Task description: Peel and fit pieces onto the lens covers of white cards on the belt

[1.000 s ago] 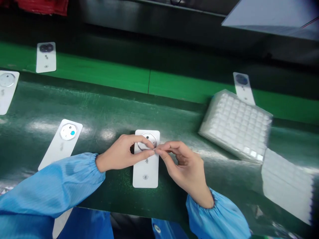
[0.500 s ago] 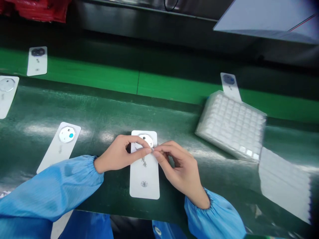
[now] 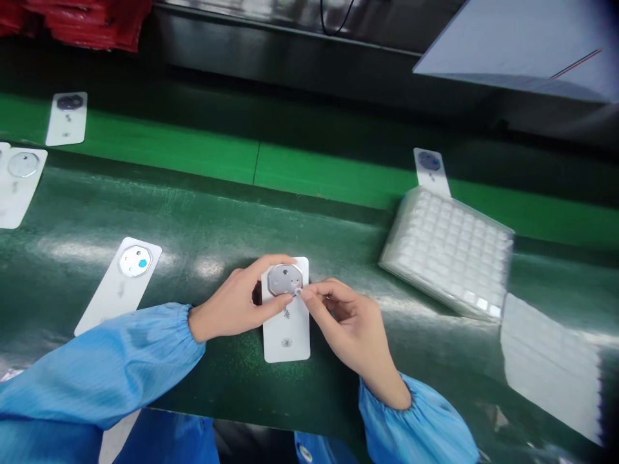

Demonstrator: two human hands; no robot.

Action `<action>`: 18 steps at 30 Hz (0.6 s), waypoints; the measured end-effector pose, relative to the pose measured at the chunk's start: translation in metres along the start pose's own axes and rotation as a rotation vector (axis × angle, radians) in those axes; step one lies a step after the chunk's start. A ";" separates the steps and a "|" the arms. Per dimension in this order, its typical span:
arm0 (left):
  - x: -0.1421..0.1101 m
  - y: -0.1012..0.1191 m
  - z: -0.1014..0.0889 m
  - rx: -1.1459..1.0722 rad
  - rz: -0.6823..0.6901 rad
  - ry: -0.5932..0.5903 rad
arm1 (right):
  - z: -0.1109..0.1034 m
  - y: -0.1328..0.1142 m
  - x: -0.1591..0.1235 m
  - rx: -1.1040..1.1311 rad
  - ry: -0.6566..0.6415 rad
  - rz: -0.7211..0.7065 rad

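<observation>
A white phone back cover (image 3: 286,332) with a round-cornered camera plate (image 3: 278,283) is in front of me, its near end seemingly lifted off the bench. My left hand (image 3: 244,293) grips it, fingers over the far edge and thumb on the face just below the camera plate. At the plate's lower right corner, my right hand (image 3: 345,322) pinches a small, pale ring-like part (image 3: 298,292) between thumb and index finger. Its exact kind is too small to tell. Left of my hands lies another white back cover (image 3: 118,290) with a blue dot on its camera plate.
Stacked clear trays (image 3: 447,254) with white pockets stand at right, beside a white sheet (image 3: 549,367). On the green belt (image 3: 193,154) are a cover (image 3: 66,119) at left and another cover (image 3: 432,171) behind the trays. Red bags (image 3: 97,22) are piled at far left.
My left fingers have moved from the small part to the cover's far edge and now hold the cover, which looks tilted. My right hand still pinches the small part near the camera plate.
</observation>
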State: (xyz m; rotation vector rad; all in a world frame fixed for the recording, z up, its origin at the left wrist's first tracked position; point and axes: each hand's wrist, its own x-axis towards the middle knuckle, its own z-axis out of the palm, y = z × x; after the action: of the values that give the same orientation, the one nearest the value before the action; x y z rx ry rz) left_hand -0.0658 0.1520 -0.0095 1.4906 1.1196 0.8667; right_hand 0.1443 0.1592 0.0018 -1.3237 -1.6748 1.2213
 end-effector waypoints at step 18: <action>-0.002 0.001 -0.002 0.081 -0.002 -0.119 | -0.001 -0.003 0.001 -0.042 0.026 0.032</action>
State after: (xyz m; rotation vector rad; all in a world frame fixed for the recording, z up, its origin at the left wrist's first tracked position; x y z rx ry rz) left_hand -0.0679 0.1511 -0.0082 1.5864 1.0787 0.7286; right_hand 0.1439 0.1598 0.0049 -1.3910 -1.6754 1.1888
